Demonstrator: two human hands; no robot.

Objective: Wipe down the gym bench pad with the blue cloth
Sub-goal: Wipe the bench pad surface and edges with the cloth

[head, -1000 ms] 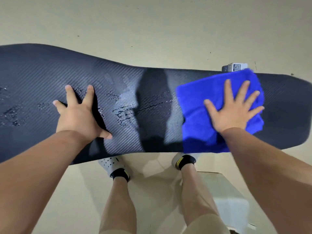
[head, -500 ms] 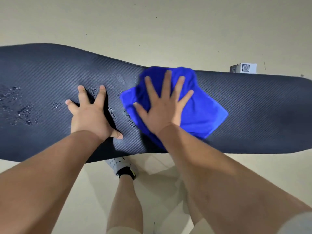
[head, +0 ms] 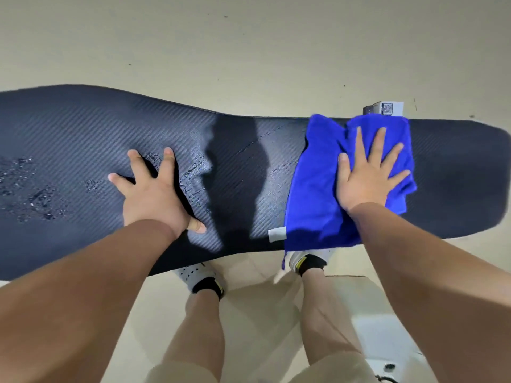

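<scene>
Both hands flat on the bench pad (head: 83, 139), fingers splayed — right hand (head: 367, 178) atop the blue cloth (head: 312, 189), left hand (head: 154, 194) bare.

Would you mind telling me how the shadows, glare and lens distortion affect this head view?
Head view: a dark shadow band crosses the bench pad between the left hand and the right hand on the blue cloth; light sheen flanks it; the wide lens bows the pad's edges.
</scene>
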